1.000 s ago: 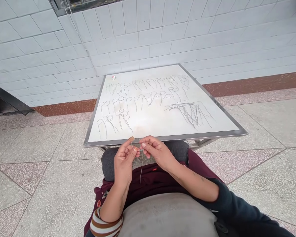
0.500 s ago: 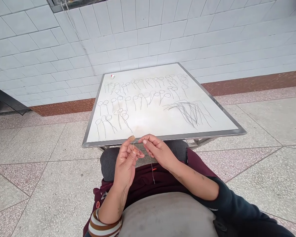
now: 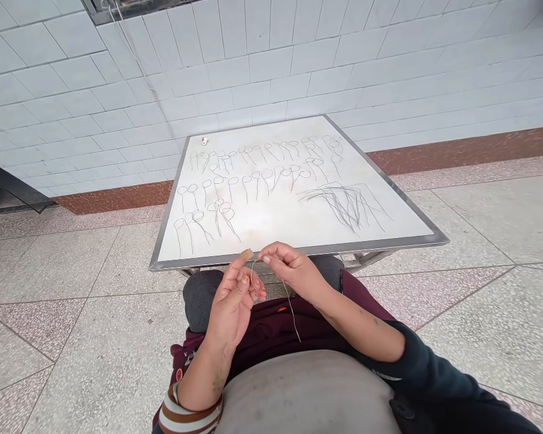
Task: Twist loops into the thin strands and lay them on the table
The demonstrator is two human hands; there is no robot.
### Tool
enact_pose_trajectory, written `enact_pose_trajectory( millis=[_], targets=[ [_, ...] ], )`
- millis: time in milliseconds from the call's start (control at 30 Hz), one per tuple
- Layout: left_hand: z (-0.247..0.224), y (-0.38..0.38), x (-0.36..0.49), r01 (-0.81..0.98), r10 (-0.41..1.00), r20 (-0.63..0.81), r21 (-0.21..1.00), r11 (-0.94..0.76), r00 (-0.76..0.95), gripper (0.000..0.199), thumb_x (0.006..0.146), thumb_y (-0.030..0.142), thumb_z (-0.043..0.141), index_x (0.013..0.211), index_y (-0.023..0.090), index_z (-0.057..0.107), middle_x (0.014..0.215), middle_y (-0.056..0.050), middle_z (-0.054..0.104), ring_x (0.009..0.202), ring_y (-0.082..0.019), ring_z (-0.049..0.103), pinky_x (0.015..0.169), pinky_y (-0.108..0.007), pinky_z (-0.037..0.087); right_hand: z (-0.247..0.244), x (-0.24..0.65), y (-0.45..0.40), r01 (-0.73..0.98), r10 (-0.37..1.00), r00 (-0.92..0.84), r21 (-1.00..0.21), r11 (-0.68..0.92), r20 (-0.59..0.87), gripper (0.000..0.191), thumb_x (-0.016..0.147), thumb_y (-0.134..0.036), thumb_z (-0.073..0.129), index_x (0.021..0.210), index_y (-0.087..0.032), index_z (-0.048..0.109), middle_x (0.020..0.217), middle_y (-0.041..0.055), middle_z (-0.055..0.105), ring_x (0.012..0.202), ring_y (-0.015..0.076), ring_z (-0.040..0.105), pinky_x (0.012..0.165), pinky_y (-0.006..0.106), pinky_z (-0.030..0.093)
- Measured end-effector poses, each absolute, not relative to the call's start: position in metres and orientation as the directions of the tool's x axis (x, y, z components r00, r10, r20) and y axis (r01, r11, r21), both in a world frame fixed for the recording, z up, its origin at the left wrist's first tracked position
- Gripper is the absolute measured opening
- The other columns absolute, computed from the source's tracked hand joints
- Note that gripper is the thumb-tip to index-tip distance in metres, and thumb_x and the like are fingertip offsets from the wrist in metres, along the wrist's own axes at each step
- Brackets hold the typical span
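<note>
wire (image 3: 292, 312) pinched between right fingers (image 3: 276, 248)

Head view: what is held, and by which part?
A thin wire, pinched by the right hand between its curved end and hanging tail. Whether the left hand grips it cannot be told.

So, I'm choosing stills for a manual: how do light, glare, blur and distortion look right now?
Head view: lighting bright and fairly even, shadows soft; the white tabletop looks pale and washed out, without hard glare; tile lines on the wall lean and fan outward; the wire below the right hand is thin but traceable.
</note>
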State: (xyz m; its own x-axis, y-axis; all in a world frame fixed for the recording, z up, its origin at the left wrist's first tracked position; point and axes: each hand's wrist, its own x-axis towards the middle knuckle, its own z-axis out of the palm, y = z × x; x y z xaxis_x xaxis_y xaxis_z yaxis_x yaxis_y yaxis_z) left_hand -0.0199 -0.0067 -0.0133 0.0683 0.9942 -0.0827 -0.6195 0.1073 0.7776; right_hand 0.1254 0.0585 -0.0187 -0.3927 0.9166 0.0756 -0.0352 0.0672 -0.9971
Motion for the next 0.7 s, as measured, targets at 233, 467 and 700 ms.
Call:
enact_pose_trajectory(
  millis=[233,467,700],
  targets=[
    [-0.011,-0.011,-0.026,-0.604,0.988,-0.11,0.782,0.15,0.104,0.052,0.086,0.018,0.064,0.136,0.024,0.051,0.077,-0.001,0.062,0.061,-0.007,0.047,0.054,-0.017,0.035,-0.015,0.139,0.059,0.073,0.885,-0.442,-0.978,0.197,0.146,0.02,0.092,-0.036,0.052,0.095,-0.019,0.063,0.059,-0.0066,0.037,0.053,0.0089,0.029,0.051,0.022,0.026],
    [-0.004,-0.02,-0.034,-0.534,0.963,-0.18,0.804,0.261,0.2,0.056,0.085,0.017,0.065,0.138,0.023,0.049,0.073,-0.002,0.064,0.059,-0.007,0.047,0.053,-0.017,0.033,-0.017,0.151,0.063,0.137,0.835,-0.506,-0.936,0.324,0.215,0.016,0.09,-0.032,0.056,0.09,-0.019,0.066,0.062,-0.0048,0.043,0.054,0.0088,0.03,0.051,0.022,0.026],
    [0.003,-0.024,-0.039,-0.421,0.948,-0.237,0.853,0.307,0.21,0.054,0.084,0.018,0.065,0.137,0.02,0.05,0.07,-0.002,0.065,0.061,-0.007,0.048,0.057,-0.018,0.033,-0.014,0.153,0.063,0.159,0.806,-0.536,-0.908,0.388,0.251,0.019,0.091,-0.03,0.054,0.09,-0.017,0.067,0.07,-0.0002,0.056,0.06,0.0099,0.041,0.053,0.021,0.031]
  ],
)
